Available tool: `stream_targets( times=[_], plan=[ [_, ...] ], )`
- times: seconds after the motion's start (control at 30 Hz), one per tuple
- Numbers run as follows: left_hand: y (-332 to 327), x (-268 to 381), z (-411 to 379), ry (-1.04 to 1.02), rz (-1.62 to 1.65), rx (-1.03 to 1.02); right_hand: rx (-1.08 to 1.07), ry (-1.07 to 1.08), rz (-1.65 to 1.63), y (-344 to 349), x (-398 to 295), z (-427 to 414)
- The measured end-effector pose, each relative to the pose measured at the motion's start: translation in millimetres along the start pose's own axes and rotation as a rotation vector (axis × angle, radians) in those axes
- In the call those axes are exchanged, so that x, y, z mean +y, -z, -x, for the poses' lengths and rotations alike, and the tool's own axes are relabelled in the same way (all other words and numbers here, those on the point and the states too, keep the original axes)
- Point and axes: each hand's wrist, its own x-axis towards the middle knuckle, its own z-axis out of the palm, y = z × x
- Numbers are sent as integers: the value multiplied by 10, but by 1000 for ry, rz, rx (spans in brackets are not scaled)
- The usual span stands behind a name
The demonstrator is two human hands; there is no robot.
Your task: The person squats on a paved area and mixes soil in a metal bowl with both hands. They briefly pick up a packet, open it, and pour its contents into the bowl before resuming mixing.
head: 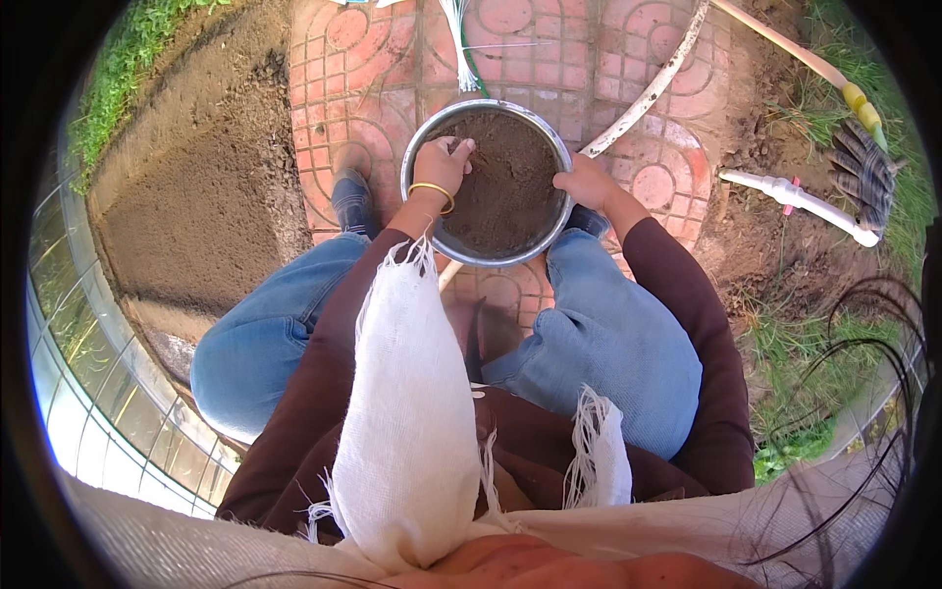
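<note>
A round metal bowl [489,261], nearly filled with brown soil [508,191], is between my knees above the paving. My left hand [444,163] is over the soil at the bowl's left side, its fingers bent and thumb near the index finger; whether something small is between them cannot be told. A yellow bangle [434,188] circles that wrist. At the bowl's right rim, my right hand [585,182] grips the edge, with the thumb on top and the other fingers partly hidden.
Red patterned paving [353,88] lies underfoot, crossed by a white hose [647,96]. White cable ties [460,51] lie beyond the bowl. Bare soil [199,213] borders the left. On the right are a white pipe with a valve [802,197], a dark glove [865,173] and grass [809,368].
</note>
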Motion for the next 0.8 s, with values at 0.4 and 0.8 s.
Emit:
stream_targets(
  times=[0.4, 0.8],
  plan=[
    [-299, 773, 237, -826, -282, -54, 435, -56, -792, 676, 887, 767],
    [-1780, 738, 262, -445, 262, -527, 1057, -58, -1566, -438, 1564, 1389]
  ],
)
